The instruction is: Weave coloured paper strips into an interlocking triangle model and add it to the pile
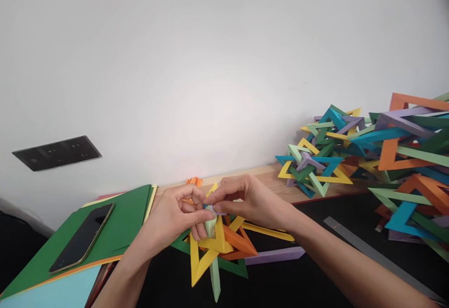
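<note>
A half-built folded-paper star model point(219, 242) in yellow, orange, light green and dark green hangs at the centre, over the black mat. My left hand point(178, 212) is closed on its upper left side, the thumb pressing a light green paper strip point(210, 227). Close against it, my right hand point(238, 195) pinches a small purple paper strip point(219, 210) between thumb and fingers. The two sets of fingertips nearly touch and hide where the strips join. Below the right wrist lie a long purple folded strip point(275, 255) and a yellow folded strip point(270, 231).
Finished multicoloured paper star models point(312, 167) pile up at the right. A grey ruler point(372, 252) lies on the black mat point(305, 280). At the left, a phone point(84, 235) rests on green paper sheets point(131, 212). A black socket panel point(58, 153) is on the wall.
</note>
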The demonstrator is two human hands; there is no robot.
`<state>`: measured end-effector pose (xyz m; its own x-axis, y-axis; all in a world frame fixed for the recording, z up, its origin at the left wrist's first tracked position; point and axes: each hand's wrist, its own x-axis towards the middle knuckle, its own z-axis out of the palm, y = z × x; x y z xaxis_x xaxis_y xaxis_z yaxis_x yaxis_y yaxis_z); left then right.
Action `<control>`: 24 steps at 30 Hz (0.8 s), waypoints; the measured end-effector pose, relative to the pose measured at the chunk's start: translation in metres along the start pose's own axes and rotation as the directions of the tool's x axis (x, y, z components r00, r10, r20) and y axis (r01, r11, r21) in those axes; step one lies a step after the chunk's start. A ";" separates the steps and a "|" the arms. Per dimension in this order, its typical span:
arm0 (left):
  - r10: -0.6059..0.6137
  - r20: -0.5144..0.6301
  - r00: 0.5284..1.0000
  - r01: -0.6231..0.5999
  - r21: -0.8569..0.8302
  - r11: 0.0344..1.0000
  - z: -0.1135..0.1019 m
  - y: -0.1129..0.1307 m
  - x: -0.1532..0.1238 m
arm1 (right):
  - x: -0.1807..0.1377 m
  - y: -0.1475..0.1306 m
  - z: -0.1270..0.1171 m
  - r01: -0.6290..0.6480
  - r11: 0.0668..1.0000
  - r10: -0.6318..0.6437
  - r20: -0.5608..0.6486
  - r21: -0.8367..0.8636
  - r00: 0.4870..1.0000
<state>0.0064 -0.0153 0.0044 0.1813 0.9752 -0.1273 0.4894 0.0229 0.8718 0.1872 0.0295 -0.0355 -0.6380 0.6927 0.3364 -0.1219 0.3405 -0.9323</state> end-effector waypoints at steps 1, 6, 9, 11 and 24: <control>0.000 0.003 1.000 0.000 0.001 1.000 0.000 0.000 0.000 | 0.000 0.000 0.000 0.000 1.000 0.000 0.002 0.000 1.000; -0.001 0.015 1.000 0.001 0.004 1.000 0.001 0.000 -0.002 | 0.000 0.000 -0.001 0.010 1.000 -0.010 0.025 0.012 1.000; 0.003 0.013 1.000 -0.003 0.019 1.000 0.002 -0.001 -0.002 | 0.000 -0.001 0.000 0.011 0.999 -0.011 0.012 -0.040 1.000; 0.013 -0.003 1.000 -0.013 0.023 1.000 0.003 -0.002 -0.001 | 0.000 -0.003 0.003 0.009 0.995 -0.011 -0.022 -0.097 1.000; 0.022 -0.002 1.000 -0.022 0.108 0.994 0.008 0.000 -0.010 | -0.005 -0.015 -0.001 0.068 0.946 -0.058 0.040 -0.318 0.997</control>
<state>0.0112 -0.0265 0.0016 0.1906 0.9758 -0.1068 0.5748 -0.0227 0.8180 0.1929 0.0219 -0.0235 -0.6598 0.6455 0.3848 0.0829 0.5714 -0.8165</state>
